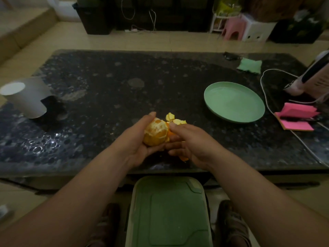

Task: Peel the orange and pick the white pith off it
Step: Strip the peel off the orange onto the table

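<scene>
You have a dark speckled stone table [106, 77] in front of you. On your right an empty green plate [233, 102] sits on it. Beyond the plate, near the far edge, lie a folded green cloth [250, 65] and a small dark object [229, 55] too blurred to name. A white cable [263, 91] loops past the plate, just beside a pink pad of sticky notes [295, 118]. To your left stands a grey paper tube [26, 97]. Below you, at the table's near edge, is a green lidded container [169, 211]. Across the floor you see a pink stool [231, 31], a white stool [256, 32] and a dark cabinet [151, 13].
</scene>
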Demonstrator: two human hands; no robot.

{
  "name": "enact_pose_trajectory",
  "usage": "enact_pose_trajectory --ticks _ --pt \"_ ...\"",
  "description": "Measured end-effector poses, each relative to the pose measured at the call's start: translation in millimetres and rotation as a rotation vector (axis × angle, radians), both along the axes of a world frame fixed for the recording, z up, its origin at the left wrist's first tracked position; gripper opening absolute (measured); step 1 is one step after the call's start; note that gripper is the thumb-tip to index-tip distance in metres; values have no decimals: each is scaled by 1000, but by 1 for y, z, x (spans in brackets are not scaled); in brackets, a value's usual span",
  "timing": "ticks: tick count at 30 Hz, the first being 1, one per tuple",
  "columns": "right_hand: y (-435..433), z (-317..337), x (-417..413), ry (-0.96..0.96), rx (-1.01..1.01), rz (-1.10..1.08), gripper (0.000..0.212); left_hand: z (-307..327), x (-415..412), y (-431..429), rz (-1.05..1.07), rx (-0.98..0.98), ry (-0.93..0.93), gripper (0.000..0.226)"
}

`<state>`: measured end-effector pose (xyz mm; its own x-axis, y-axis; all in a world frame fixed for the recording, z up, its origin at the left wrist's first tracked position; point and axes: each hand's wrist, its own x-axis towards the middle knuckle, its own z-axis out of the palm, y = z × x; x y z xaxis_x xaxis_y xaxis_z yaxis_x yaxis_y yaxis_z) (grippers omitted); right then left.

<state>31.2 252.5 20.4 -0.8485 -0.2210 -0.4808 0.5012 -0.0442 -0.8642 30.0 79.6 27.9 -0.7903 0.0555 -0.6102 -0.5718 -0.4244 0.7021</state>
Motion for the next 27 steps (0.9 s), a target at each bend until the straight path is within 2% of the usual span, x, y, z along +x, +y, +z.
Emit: enact_pose_trajectory --ticks 3,5,7,10,16,22,27 --pt "3 -6 -4 23 6 -87 26 2 -1 -1 30 10 4 42" --pt "7 -7 -6 162 190 -69 21 4 0 -2 58 38 -3 41" --pt "8 -3 -2 312 326 36 28 8 1 -2 45 76 5 42" --pt "6 3 4 449 383 116 37 13 4 -1 -23 88 26 45" --pt "8 9 8 648 516 135 21 17 7 -3 -139 -5 82 56" --pt "7 14 11 897 908 228 24 18 10 1 -159 -126 152 54" --pt "1 10 14 982 965 122 13 16 11 7 -123 -186 218 47"
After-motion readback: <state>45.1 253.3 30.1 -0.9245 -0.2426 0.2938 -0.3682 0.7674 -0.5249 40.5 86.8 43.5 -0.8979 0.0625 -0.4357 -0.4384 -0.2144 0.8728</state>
